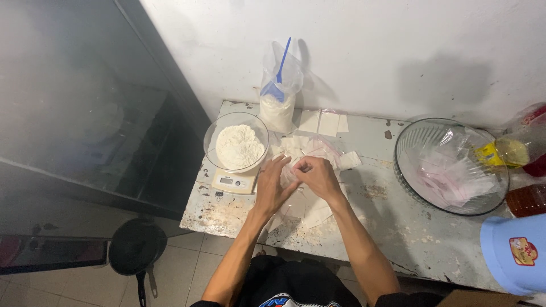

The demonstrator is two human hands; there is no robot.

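My left hand and my right hand meet over a small clear plastic pouch on a worn white table, and both pinch it at its top edge. Several more small flat pouches lie in a loose heap under and around my hands. Just left of my left hand a glass bowl of white powder sits on a small white kitchen scale. Behind it, an open plastic bag of white powder leans on the wall with a blue scoop stuck in it.
A large glass bowl holding filled pouches stands at the right. Beyond it are a packet and a bottle of amber liquid. A light blue cap shows at the lower right. A black pan rests on the tiled floor at the left.
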